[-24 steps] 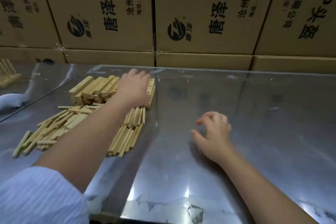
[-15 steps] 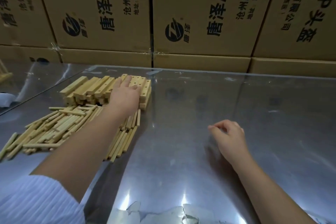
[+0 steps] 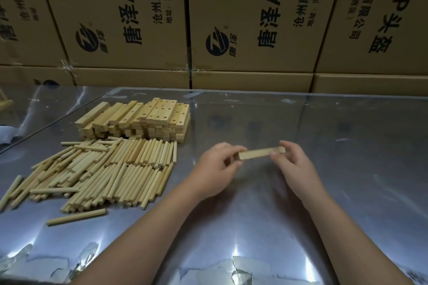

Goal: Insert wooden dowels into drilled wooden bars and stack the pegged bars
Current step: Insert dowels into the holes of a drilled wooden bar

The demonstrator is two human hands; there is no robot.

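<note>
A single wooden bar (image 3: pixel 258 153) hangs level above the middle of the metal table, held at both ends. My left hand (image 3: pixel 216 169) pinches its left end and my right hand (image 3: pixel 294 164) pinches its right end. The bar's narrow side faces me, so its holes are hidden. A stack of drilled wooden bars (image 3: pixel 139 120) stands at the back left, several showing holes on top. In front of that stack lies a wide heap of wooden dowels (image 3: pixel 104 169).
The shiny metal table (image 3: pixel 324 192) has torn film at its near edge. One loose dowel (image 3: pixel 76 216) lies apart at the front left. Printed cardboard boxes (image 3: pixel 243 18) form a wall right behind the table.
My left hand left the bar stack with one bar and came to the table's middle. My right hand rose from the table and took the bar's other end.
</note>
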